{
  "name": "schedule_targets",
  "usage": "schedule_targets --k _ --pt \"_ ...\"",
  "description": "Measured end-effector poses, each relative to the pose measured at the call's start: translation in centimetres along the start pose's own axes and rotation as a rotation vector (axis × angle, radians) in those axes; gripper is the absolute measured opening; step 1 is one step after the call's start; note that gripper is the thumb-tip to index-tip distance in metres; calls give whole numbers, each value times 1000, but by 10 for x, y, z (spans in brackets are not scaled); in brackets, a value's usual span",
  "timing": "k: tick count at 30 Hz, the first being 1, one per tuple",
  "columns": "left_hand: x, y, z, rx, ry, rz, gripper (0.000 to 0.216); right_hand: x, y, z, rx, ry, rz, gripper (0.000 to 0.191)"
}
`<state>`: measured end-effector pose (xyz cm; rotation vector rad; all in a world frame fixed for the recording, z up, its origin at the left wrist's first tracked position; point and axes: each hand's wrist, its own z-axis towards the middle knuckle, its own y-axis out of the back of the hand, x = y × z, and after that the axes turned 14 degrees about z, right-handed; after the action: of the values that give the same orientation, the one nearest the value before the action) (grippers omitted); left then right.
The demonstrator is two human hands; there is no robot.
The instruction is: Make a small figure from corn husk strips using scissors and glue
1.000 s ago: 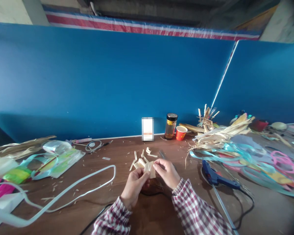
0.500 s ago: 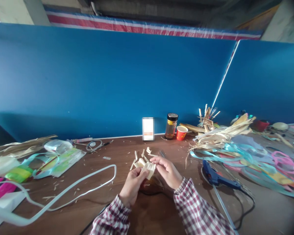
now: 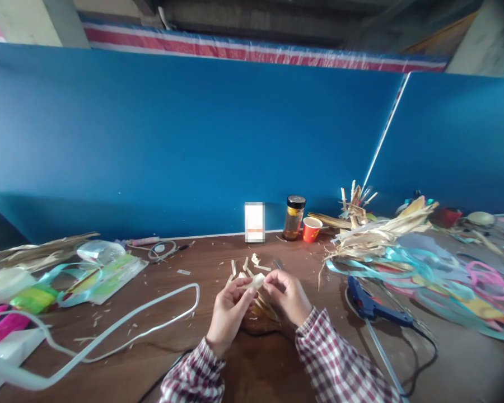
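Observation:
Between my two hands is a small pale piece of corn husk [image 3: 257,280], folded or curled. My left hand [image 3: 231,308] pinches its left side between thumb and fingers. On its right edge, the thumb and forefinger of my right hand [image 3: 288,295] are closed. Cut husk pieces [image 3: 234,268] lie on the brown table just beyond my hands. Beneath them are more husk strips [image 3: 265,309], partly hidden by my hands. A small cream-coloured scrap [image 3: 256,258] sits a little farther back.
A blue glue gun [image 3: 376,305] with its cable lies to the right, beside tangled ribbons [image 3: 397,263] and dried husks [image 3: 373,235]. A lidded jar [image 3: 294,218] and red paper cup [image 3: 312,229] stand at the back. A white bent tube [image 3: 121,324] crosses the left foreground.
The husk piece was spread flat and now looks folded smaller. My right fingers, stretched out before, have closed on its edge. My left hand still grips it.

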<state>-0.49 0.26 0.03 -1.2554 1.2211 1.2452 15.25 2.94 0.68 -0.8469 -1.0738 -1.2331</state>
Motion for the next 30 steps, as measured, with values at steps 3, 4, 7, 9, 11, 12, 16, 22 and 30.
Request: schedule_targets --k 3,4,7,9,11,12,16,22,30 --pt "6 0 3 4 -16 -5 44 2 0 -1 -35 39 -71 14" --pt "8 0 5 -16 -30 17 40 2 -1 -1 -40 56 -90 13" --pt "12 0 7 -85 -60 98 27 2 -2 -2 -17 89 -87 9" --pt "13 1 8 -93 -54 101 23 1 -3 -2 28 63 -14 8" --pt "13 1 7 -85 -54 90 22 0 -4 -1 55 20 55 10" --pt "13 1 7 -83 -57 90 22 0 -4 -1 57 2 75 10" --pt "13 1 7 -76 -42 83 26 1 -4 0 33 -57 146 14" --pt "11 -1 6 -86 24 11 26 -2 -5 1 8 -149 272 21" --pt "3 -5 2 -124 95 -99 29 -6 -5 1 -32 -119 170 22"
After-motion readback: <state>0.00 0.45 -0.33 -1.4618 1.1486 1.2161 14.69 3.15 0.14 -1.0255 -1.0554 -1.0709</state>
